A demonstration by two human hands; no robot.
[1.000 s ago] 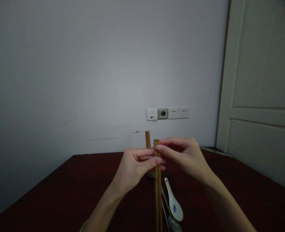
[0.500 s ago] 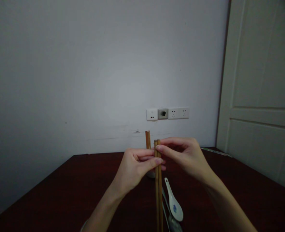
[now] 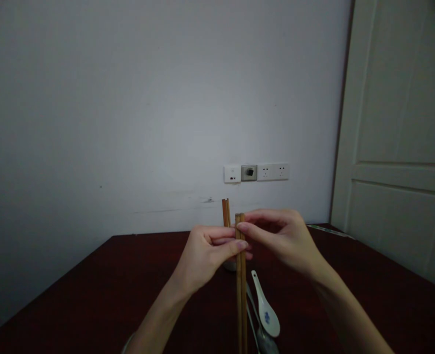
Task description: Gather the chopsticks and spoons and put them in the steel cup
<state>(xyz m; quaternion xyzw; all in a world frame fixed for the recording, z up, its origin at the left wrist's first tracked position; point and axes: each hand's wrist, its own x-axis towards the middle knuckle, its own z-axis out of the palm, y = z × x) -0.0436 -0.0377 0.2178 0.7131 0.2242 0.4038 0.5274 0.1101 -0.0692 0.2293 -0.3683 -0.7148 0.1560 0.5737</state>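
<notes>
Two wooden chopsticks (image 3: 241, 290) stand upright side by side in front of me, their tops level. My left hand (image 3: 206, 255) is closed on them below the tops, thumb in front and fingers behind. Thumb and fingertips of my right hand (image 3: 283, 236) pinch the same pair near the upper ends. More chopsticks (image 3: 226, 211) rise behind my hands from a holder (image 3: 230, 265) that is mostly hidden. A white spoon with a blue pattern (image 3: 267, 312) lies to the right of the held pair. Beside it rests a metal spoon (image 3: 265, 341), partly cut off below.
The dark red table (image 3: 129, 290) reaches back to a pale wall (image 3: 129, 123). Sockets and switches (image 3: 256, 172) are set in the wall above the table. On the right stands a white panelled door (image 3: 401, 147). A flat patterned strip (image 3: 331, 231) lies at the back right edge.
</notes>
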